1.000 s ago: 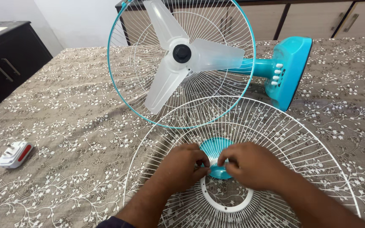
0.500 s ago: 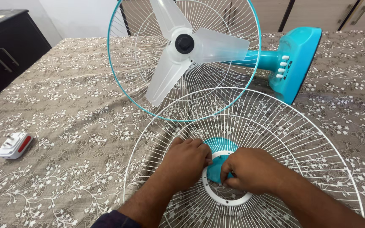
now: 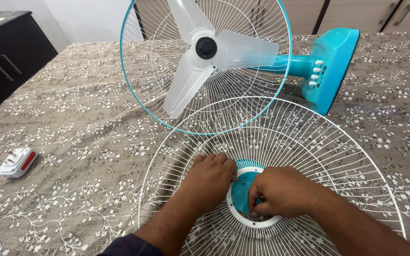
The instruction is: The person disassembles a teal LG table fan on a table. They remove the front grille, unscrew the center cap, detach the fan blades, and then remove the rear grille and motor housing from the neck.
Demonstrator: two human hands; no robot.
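Note:
A white wire fan guard point(image 3: 309, 142) lies flat on the patterned cloth in front of me. A teal round centre cap point(image 3: 241, 188) sits inside the guard's white hub ring point(image 3: 257, 222). My left hand point(image 3: 209, 178) presses on the guard wires at the hub's left edge. My right hand point(image 3: 278, 192) pinches the teal cap from the right, fingers curled over it. Behind lies a teal table fan point(image 3: 326, 71) on its side, with translucent blades point(image 3: 186, 80) and its rear guard point(image 3: 153, 52) facing me.
A small white plug adapter with a red strip point(image 3: 17, 162) lies at the left on the floral tablecloth point(image 3: 81, 123). A dark cabinet point(image 3: 5, 52) stands at far left; wooden cabinets run behind the table.
The teal cap has moved down from the guard's wires into the white hub ring. Both hands followed it down; my right hand now covers its right part.

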